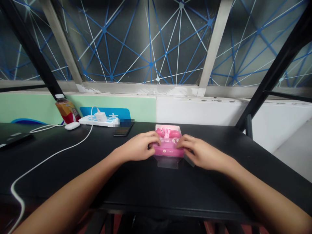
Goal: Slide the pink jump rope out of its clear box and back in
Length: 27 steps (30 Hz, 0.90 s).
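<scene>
The left hand [137, 147] at 9 o'clock and right hand [201, 152] at 3 o'clock grip a pink box [168, 150].

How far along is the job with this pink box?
Already done, it seems: the box is open, with the clear plastic cover sticking out from the near side of the pink box. In hand: the left hand and right hand hold its sides. Left: the pink contents sit inside, not yet taken out.
</scene>
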Each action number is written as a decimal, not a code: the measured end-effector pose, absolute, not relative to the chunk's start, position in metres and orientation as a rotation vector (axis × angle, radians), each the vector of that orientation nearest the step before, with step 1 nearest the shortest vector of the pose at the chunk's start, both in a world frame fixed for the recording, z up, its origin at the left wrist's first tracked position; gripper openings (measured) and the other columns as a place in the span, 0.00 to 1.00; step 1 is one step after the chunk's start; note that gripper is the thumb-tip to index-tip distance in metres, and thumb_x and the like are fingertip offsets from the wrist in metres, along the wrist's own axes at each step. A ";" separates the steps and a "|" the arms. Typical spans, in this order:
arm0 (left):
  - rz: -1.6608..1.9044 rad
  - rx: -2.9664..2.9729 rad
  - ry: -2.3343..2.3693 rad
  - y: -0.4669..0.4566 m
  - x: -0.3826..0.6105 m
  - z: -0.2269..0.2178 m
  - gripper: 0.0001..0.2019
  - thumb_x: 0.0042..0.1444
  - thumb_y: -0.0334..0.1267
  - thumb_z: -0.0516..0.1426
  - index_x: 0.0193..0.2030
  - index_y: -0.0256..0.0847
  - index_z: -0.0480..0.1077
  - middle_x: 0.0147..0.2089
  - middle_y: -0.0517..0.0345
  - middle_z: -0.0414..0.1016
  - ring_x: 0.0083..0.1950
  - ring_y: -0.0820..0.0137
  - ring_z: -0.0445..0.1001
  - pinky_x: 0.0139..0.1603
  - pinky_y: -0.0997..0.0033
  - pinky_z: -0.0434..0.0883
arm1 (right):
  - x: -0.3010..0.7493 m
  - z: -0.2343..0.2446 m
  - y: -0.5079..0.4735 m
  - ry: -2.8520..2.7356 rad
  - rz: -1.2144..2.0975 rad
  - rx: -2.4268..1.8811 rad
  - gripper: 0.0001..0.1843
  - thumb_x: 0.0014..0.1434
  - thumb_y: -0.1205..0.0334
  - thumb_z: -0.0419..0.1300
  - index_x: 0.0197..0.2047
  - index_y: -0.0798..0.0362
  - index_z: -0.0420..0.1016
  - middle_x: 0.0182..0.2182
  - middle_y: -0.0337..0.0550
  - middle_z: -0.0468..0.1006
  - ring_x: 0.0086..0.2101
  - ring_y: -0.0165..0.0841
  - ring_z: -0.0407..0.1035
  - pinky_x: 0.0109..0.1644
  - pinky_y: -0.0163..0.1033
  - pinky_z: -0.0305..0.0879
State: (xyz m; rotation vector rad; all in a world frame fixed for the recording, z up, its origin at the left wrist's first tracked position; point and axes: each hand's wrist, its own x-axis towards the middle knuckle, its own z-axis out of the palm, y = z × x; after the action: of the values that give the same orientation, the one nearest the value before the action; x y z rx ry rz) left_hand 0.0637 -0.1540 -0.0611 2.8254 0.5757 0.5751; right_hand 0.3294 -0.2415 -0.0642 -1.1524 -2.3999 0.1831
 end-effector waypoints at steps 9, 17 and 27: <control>0.594 2.825 0.567 -0.157 0.066 -0.058 0.17 0.54 0.27 0.53 0.50 0.42 0.71 0.51 0.53 0.71 0.42 0.70 0.72 0.44 0.69 0.71 | 0.332 -0.072 -0.241 -2.364 0.007 -1.299 0.18 0.62 0.64 0.56 0.56 0.48 0.70 0.50 0.47 0.72 0.39 0.35 0.73 0.43 0.42 0.71; 0.614 2.840 0.572 -0.154 0.064 -0.060 0.15 0.57 0.29 0.53 0.49 0.43 0.72 0.52 0.53 0.72 0.45 0.68 0.73 0.45 0.68 0.71 | 0.331 -0.078 -0.235 -2.350 -0.166 -1.405 0.14 0.67 0.62 0.49 0.49 0.49 0.73 0.46 0.46 0.75 0.38 0.36 0.74 0.41 0.43 0.69; 0.583 2.861 0.595 -0.155 0.065 -0.059 0.13 0.59 0.31 0.53 0.49 0.43 0.71 0.52 0.53 0.72 0.45 0.68 0.73 0.46 0.68 0.71 | 0.331 -0.077 -0.236 -2.363 -0.134 -1.383 0.12 0.68 0.62 0.48 0.47 0.50 0.72 0.44 0.45 0.75 0.37 0.35 0.73 0.40 0.41 0.68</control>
State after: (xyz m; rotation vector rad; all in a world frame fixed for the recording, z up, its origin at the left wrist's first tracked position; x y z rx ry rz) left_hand 0.0654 -0.1549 -0.0592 2.8609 0.5948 0.5827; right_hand 0.3313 -0.2355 -0.0768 -1.3828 -2.3625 -0.1337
